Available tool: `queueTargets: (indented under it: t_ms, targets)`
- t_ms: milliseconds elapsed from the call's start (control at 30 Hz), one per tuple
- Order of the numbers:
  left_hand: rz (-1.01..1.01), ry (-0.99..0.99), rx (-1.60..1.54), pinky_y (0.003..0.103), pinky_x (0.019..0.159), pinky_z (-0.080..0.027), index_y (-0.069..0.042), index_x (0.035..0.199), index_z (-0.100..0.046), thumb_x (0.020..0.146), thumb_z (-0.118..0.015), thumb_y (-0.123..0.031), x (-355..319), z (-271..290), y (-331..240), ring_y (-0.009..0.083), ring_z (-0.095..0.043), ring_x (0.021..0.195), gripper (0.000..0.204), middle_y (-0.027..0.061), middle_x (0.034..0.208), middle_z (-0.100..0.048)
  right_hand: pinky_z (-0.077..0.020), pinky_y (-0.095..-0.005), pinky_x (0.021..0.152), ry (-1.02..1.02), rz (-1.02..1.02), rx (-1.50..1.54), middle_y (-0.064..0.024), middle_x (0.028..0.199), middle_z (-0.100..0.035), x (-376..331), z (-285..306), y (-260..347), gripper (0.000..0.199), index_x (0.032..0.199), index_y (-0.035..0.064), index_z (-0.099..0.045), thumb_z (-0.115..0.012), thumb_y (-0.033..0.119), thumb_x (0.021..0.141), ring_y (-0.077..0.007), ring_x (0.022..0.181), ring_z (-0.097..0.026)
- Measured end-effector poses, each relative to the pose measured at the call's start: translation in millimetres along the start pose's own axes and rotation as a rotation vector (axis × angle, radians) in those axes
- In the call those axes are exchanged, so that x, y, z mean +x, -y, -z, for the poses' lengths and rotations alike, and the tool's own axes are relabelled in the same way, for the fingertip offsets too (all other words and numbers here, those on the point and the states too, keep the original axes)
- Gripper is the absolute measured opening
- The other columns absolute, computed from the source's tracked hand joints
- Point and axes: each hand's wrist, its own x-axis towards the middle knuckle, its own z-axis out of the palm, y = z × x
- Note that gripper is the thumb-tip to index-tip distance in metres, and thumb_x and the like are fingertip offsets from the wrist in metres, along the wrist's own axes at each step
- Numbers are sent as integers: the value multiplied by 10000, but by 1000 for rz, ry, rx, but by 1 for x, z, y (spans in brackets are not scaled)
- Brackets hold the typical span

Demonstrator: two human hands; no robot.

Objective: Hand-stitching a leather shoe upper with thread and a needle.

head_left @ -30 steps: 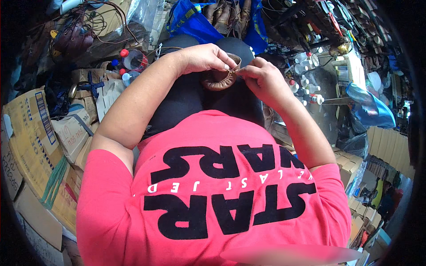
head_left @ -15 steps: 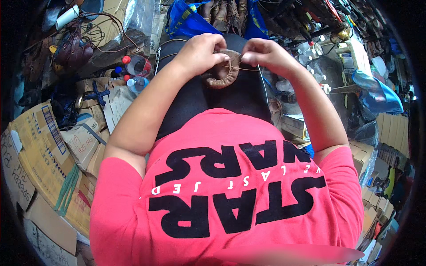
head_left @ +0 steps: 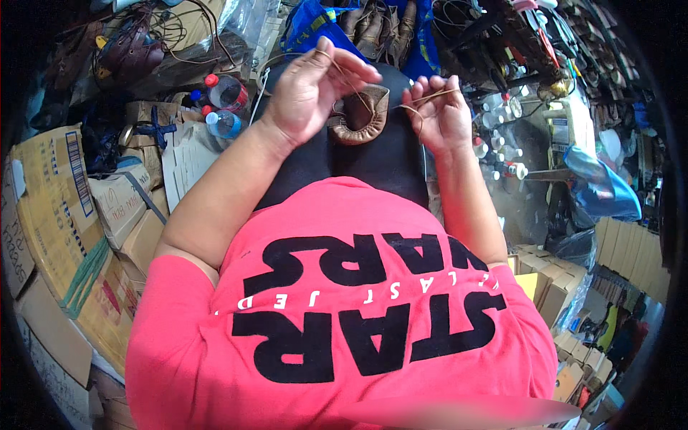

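Observation:
On my lap rests a brown leather shoe upper (head_left: 358,132), its curved edge gathered in small puckers and its opening dark. A thin tan thread (head_left: 349,77) runs from it up to my left hand (head_left: 304,93), which is raised on the left side. The thread passes by the thumb, and the fingers are partly stretched out. To the right of the upper, my right hand (head_left: 441,118) is turned palm up with bent fingers. It holds another length of thread (head_left: 433,94) across them. Whether a needle is on either thread is too small to tell.
Ahead of my knees stands a blue bag (head_left: 315,32) with brown shoe pieces (head_left: 373,32). Plastic bottles (head_left: 226,123) lie at the left, and more bottles (head_left: 502,107) at the right. Cardboard boxes (head_left: 57,193) crowd the left side; a blue plastic bag (head_left: 602,183) hangs at right.
Both hands have left the edge of the upper and moved apart, drawing thread out. My right hand has turned palm up. The upper stays on my lap.

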Motion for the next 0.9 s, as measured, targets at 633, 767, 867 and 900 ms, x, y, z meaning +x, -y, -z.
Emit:
queueTargets:
  t_ms: [633,767,867,900]
  targets:
    - [-156,136,1616,388,859,-485,-74,1001,-658,729,-720,-178,-53,4,-33,310,-600,956,297,123,1033,-598,-463,-252,659,471,56,-1556,-36,830,-632,3,-50,53,533,1233,118,-582,-748,334,774,-111,755,-601]
    - [-107,371,1845,416,712,-506,-73,890,-595,702,-723,-181,-36,-1,22,301,-626,823,252,95,1000,-588,-419,-283,589,717,65,-2311,-53,704,-571,27,-67,16,373,1030,42,-622,-704,338,817,-108,662,-505]
    - [-220,418,1849,404,705,-506,-85,882,-600,705,-701,-167,-31,11,29,285,-630,821,220,81,977,-599,-423,-293,585,642,-176,-2132,-45,711,-591,18,-59,22,315,914,21,-633,-688,321,834,-117,651,-517]
    - [-261,439,1870,402,702,-504,-92,877,-603,708,-692,-161,-31,10,28,277,-631,825,203,78,972,-604,-422,-289,584,518,-307,-1966,-35,699,-583,9,-56,24,302,878,14,-632,-683,310,840,-114,644,-510]
